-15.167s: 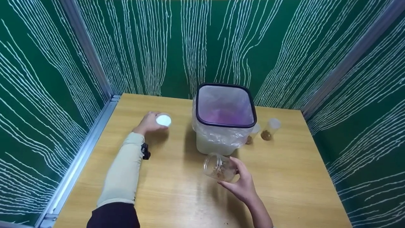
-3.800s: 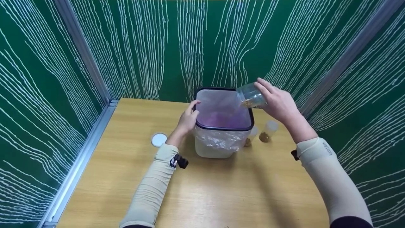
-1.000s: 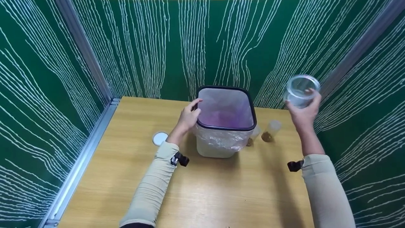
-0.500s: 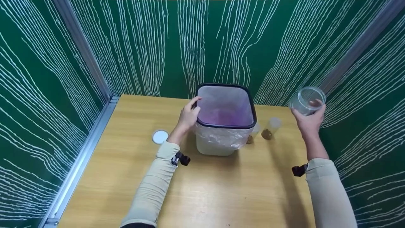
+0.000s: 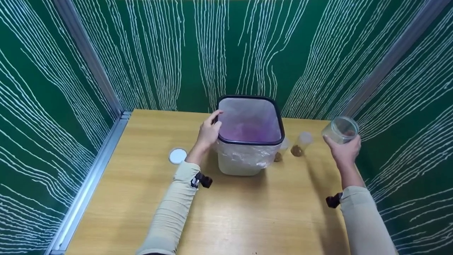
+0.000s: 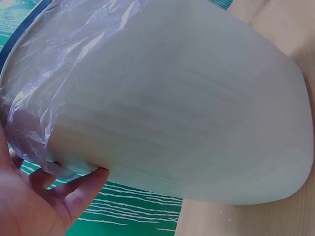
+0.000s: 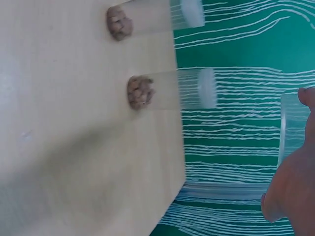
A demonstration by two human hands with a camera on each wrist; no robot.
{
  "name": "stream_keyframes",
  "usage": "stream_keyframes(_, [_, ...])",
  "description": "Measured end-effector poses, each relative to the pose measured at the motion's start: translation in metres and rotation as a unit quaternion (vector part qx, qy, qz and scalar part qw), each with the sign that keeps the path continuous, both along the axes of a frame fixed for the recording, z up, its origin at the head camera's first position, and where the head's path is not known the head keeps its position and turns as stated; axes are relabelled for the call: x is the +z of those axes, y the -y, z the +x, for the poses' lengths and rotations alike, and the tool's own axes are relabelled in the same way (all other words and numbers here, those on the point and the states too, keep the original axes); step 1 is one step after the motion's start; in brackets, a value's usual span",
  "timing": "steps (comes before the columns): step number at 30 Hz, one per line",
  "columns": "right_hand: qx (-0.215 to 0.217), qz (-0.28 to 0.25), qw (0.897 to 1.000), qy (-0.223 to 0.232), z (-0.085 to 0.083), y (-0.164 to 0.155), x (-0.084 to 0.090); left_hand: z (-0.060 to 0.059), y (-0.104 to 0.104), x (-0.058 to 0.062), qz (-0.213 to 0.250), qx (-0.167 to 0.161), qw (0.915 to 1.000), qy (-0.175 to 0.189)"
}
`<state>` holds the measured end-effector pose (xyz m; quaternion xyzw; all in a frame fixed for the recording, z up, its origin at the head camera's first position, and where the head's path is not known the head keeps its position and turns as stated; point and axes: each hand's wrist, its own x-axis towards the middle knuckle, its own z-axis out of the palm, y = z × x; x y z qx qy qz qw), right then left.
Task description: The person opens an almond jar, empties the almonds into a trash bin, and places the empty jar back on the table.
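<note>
My left hand (image 5: 208,132) grips the left rim of a pale trash bin (image 5: 240,163) with a black rim and a clear plastic liner. In the left wrist view, some fingers (image 6: 83,191) lie against the bin's outer side, close below the liner's edge. My right hand (image 5: 347,150) holds a clear, lidless jar (image 5: 334,131) at the right of the table, mouth up and slightly tilted. No brown pieces show in it. The right wrist view catches only part of that jar (image 7: 291,130). A white lid (image 5: 177,156) lies on the table left of the bin.
Two capped clear jars stand right of the bin, one upright jar (image 7: 170,91) and another jar (image 7: 147,17), each with brown pieces at the bottom. In the head view the bin partly hides one. Green walls with white lines (image 5: 244,46) enclose the wooden table (image 5: 226,219).
Earlier my left hand put the lid down and moved to the bin's rim. My right hand tipped brown pieces from the jar into the bin, moved right, and has since lowered the jar.
</note>
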<state>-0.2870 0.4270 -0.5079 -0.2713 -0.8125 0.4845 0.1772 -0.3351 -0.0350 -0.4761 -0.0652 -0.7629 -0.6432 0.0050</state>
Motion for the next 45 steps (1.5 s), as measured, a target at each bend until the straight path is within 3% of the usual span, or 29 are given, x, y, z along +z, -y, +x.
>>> stream_keyframes(6, [-0.013, 0.039, 0.999, 0.019, 0.001, -0.005, -0.024, 0.002, 0.001, -0.002, 0.011, 0.003, 0.9999, 0.004])
stream_keyframes(14, [-0.024, 0.054, 0.997, 0.043, 0.002, -0.005, -0.046, 0.000, 0.000, -0.006, -0.019, 0.008, 0.9997, -0.014])
stream_keyframes(23, [-0.013, 0.007, 0.996, 0.088, 0.004, -0.005, -0.066, -0.002, -0.001, -0.008, -0.017, 0.004, 0.9997, -0.016])
stream_keyframes(32, [-0.008, 0.017, 0.995, 0.095, 0.001, -0.007, -0.088, -0.002, 0.002, -0.006, -0.010, -0.001, 0.9999, -0.012])
stream_keyframes(45, [-0.014, -0.005, 0.989, 0.145, 0.002, -0.005, -0.104, 0.000, 0.000, -0.007, -0.001, 0.008, 0.9999, -0.009])
